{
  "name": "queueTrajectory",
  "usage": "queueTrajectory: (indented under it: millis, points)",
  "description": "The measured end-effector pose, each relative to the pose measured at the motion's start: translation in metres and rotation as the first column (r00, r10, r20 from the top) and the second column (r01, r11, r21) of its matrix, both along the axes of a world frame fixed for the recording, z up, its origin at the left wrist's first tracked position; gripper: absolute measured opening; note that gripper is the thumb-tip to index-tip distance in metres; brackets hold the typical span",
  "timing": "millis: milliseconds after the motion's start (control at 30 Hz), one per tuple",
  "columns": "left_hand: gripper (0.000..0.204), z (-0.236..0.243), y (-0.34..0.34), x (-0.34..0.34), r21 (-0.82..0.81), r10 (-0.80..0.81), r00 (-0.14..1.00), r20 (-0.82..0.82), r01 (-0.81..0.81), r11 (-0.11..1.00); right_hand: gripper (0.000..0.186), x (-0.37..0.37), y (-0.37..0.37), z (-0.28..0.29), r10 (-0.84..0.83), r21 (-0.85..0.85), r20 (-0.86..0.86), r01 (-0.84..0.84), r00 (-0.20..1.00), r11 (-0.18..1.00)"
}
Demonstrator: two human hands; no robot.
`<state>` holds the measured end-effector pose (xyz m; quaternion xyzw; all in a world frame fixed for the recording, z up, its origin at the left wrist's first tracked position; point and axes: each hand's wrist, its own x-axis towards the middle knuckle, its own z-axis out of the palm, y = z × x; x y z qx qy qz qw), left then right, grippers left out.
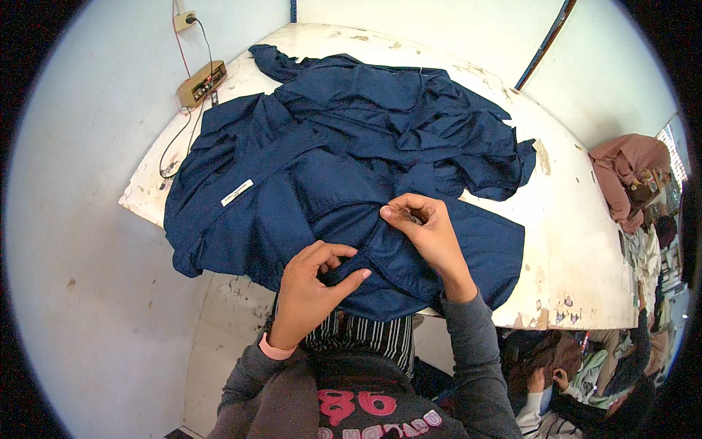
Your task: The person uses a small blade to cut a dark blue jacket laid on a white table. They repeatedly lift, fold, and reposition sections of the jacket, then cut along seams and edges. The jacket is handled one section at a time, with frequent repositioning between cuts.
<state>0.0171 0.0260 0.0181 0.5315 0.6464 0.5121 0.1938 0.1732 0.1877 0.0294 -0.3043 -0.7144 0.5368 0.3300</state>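
Observation:
A dark navy garment (344, 175) lies rumpled across the white table, with folds and seams showing and its near edge hanging over the front. Thumb and forefinger of my right hand (424, 227) are closed in a pinch on a fold of the cloth near the middle. Something dark shows beneath that hand's curled fingers; I cannot make out what it is. Just left and nearer, my left hand (314, 282) rests over the cloth, its thumb and forefinger apart with nothing between them. A small white label (236, 192) lies on the garment's left part.
The worn white table (578, 241) has chipped patches. At its back left corner sits a brown box-shaped device (202, 84) with cables running to a wall socket (184, 20). Walls stand close at left and back. Other people (630, 172) and piled cloth are at the right.

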Motion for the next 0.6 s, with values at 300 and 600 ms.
queueTrajectory:
  millis: [300,600]
  points:
    - [0.032,-0.014,-0.008,-0.02,-0.19,-0.139,0.891,0.431,0.24,0.952,0.032,0.011,-0.046,0.013,-0.126,0.629,0.029,0.08,0.992,0.773]
    - [0.027,-0.011,-0.002,-0.026,-0.038,-0.293,0.795,0.531,0.368,0.929,0.021,0.034,-0.07,-0.005,-0.085,0.803,-0.119,0.146,0.989,0.577]
